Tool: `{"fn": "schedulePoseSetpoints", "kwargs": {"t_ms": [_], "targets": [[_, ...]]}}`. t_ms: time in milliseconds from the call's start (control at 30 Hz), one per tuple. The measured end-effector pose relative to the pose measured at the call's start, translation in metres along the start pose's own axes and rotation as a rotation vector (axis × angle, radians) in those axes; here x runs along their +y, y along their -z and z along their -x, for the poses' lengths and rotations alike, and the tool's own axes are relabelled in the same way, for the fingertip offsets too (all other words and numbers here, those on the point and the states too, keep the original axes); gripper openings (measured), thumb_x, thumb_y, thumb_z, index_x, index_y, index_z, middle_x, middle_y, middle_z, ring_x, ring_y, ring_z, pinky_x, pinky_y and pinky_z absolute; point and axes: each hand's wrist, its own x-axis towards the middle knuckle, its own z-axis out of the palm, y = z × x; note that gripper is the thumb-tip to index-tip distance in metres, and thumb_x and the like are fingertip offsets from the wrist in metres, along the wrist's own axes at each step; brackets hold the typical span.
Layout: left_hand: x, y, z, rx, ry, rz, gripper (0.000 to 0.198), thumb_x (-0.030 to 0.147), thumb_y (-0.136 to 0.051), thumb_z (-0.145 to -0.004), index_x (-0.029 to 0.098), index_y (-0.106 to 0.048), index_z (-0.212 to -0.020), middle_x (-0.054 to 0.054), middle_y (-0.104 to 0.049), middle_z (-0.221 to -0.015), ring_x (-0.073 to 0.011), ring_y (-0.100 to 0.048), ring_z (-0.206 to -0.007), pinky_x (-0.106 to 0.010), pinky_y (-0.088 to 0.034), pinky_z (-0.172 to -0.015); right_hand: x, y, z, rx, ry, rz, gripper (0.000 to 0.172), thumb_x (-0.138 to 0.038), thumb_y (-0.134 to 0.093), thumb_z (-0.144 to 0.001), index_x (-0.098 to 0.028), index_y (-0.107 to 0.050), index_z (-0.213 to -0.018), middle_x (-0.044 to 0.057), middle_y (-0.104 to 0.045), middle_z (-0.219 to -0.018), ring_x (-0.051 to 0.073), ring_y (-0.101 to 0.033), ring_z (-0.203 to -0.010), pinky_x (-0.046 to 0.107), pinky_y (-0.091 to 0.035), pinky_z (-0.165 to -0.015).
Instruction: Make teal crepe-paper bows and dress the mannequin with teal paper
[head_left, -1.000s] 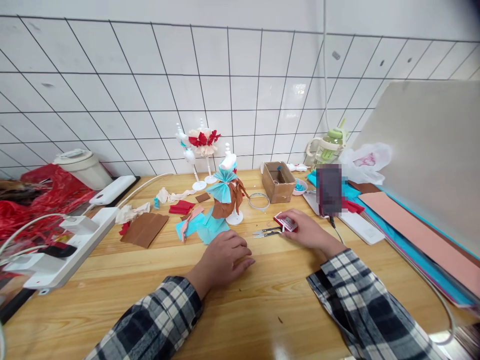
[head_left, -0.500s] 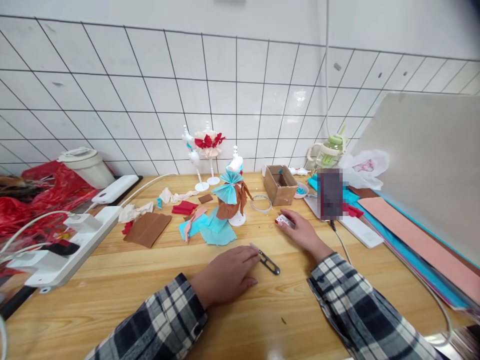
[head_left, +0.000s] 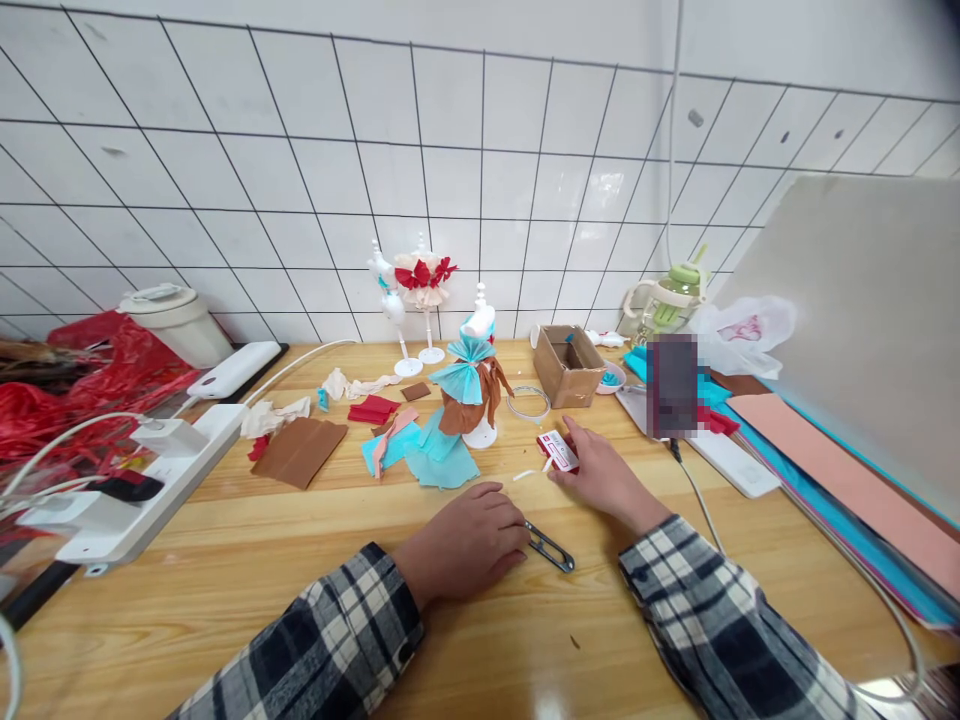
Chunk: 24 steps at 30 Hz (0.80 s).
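My left hand (head_left: 466, 538) rests palm down on the table, its fingers lying loosely over the tip end of the dark thread snips (head_left: 551, 550). Between the thumb and fingers of my right hand (head_left: 604, 475) is a small white and red box (head_left: 557, 451), low at the tabletop. A thin white strip (head_left: 523, 475) lies just left of it. Beyond my hands stands a small white dress form (head_left: 481, 322) wearing a blue pleated bow (head_left: 466, 368) and a brown crepe-paper skirt (head_left: 466, 402). Blue paper (head_left: 444, 460) spreads at its base.
Two more dress forms (head_left: 430, 290) stand near the tiled wall. A cardboard box (head_left: 571, 372) and a wire coil (head_left: 529, 402) sit right of centre. Brown paper (head_left: 300, 452) and a power strip (head_left: 161, 480) lie left. A phone-like device (head_left: 673, 388) and stacked sheets (head_left: 847, 480) are right.
The small box has turned so its printed top shows, and a white strip now lies beside it. The snips have shifted slightly right and nearer. The camera view has moved a little.
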Motion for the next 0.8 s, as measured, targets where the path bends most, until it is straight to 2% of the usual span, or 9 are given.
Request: {"fn": "schedulePoseSetpoints", "kwargs": {"t_ms": [67, 133, 267, 333, 433, 500, 633, 700, 800], "targets": [[-0.001, 0.001, 0.000, -0.015, 0.004, -0.002, 0.018, 0.029, -0.047, -0.092, 0.022, -0.062, -0.099, -0.003, -0.069, -0.095, -0.0184, -0.059, -0.093, -0.038, -0.032, -0.102, 0.003, 0.002, -0.001, -0.015, -0.055, -0.015, 0.080, -0.026, -0.065, -0.074, -0.015, -0.028, -0.144, 0.013, -0.065, -0.115, 0.030, -0.061, -0.102, 0.042, -0.046, -0.090], [-0.001, 0.002, 0.000, -0.015, 0.004, -0.007, 0.018, 0.029, -0.047, -0.092, 0.022, -0.062, -0.099, -0.003, -0.069, -0.096, -0.0183, -0.059, -0.093, -0.038, -0.032, -0.102, 0.009, 0.006, -0.002, 0.030, -0.088, -0.077, 0.078, -0.019, -0.059, -0.075, -0.018, -0.026, -0.145, 0.011, -0.066, -0.115, 0.028, -0.063, -0.102, 0.040, -0.047, -0.089], [0.000, -0.002, -0.004, 0.015, -0.002, -0.043, 0.019, 0.030, -0.047, -0.093, 0.021, -0.063, -0.094, -0.003, -0.069, -0.091, -0.0176, -0.059, -0.088, -0.039, -0.033, -0.100, 0.007, 0.010, -0.009, 0.148, 0.086, -0.345, 0.077, -0.014, -0.052, -0.078, -0.025, -0.018, -0.146, 0.006, -0.061, -0.125, 0.022, -0.058, -0.113, 0.038, -0.043, -0.098], [0.004, -0.005, -0.008, 0.029, -0.008, -0.074, 0.021, 0.031, -0.046, -0.093, 0.020, -0.064, -0.090, -0.003, -0.068, -0.085, -0.0174, -0.058, -0.083, -0.038, -0.036, -0.095, -0.006, 0.004, -0.013, 0.088, 0.195, -0.438, 0.076, -0.015, -0.054, -0.079, -0.024, -0.017, -0.146, 0.007, -0.061, -0.126, 0.020, -0.059, -0.112, 0.037, -0.044, -0.098], [0.009, -0.007, -0.011, 0.066, 0.009, -0.106, 0.024, 0.032, -0.044, -0.094, 0.020, -0.064, -0.086, -0.004, -0.066, -0.079, -0.0178, -0.057, -0.078, -0.035, -0.041, -0.081, -0.028, -0.013, -0.019, -0.033, 0.278, -0.375, 0.073, -0.009, -0.053, -0.076, -0.021, -0.027, -0.143, 0.008, -0.063, -0.121, 0.021, -0.059, -0.109, 0.038, -0.044, -0.096], [0.007, -0.005, -0.008, 0.139, 0.094, -0.091, 0.027, 0.032, -0.042, -0.094, 0.020, -0.064, -0.083, -0.004, -0.065, -0.077, -0.0177, -0.056, -0.075, -0.033, -0.042, -0.072, -0.037, -0.024, -0.020, -0.035, 0.298, -0.295, 0.074, -0.007, -0.054, -0.074, -0.020, -0.031, -0.142, 0.008, -0.064, -0.118, 0.022, -0.058, -0.107, 0.039, -0.043, -0.095], [-0.016, 0.001, 0.000, 0.328, 0.475, -0.017, 0.034, 0.036, -0.040, -0.095, 0.019, -0.063, -0.077, -0.005, -0.063, -0.075, -0.0186, -0.055, -0.075, -0.033, -0.041, -0.069, -0.044, -0.032, -0.012, 0.011, 0.267, -0.157, 0.069, -0.011, -0.055, -0.074, -0.017, -0.035, -0.141, 0.009, -0.062, -0.119, 0.024, -0.055, -0.107, 0.040, -0.041, -0.098], [-0.029, 0.003, 0.001, 0.343, 0.609, 0.010, 0.037, 0.042, -0.043, -0.093, 0.019, -0.065, -0.076, -0.006, -0.063, -0.077, -0.0203, -0.055, -0.080, -0.034, -0.041, -0.073, -0.048, -0.031, -0.006, 0.042, 0.264, -0.108, 0.068, -0.014, -0.057, -0.074, -0.015, -0.037, -0.140, 0.013, -0.055, -0.129, 0.026, -0.050, -0.116, 0.043, -0.038, -0.102], [-0.034, 0.002, -0.003, 0.316, 0.681, 0.030, 0.040, 0.053, -0.048, -0.088, 0.021, -0.068, -0.074, -0.005, -0.064, -0.080, -0.0228, -0.055, -0.085, -0.037, -0.038, -0.076, -0.055, -0.026, 0.000, 0.058, 0.375, -0.041, 0.071, -0.014, -0.061, -0.072, -0.019, -0.040, -0.139, 0.013, -0.040, -0.143, 0.028, -0.036, -0.131, 0.047, -0.030, -0.109]]}}
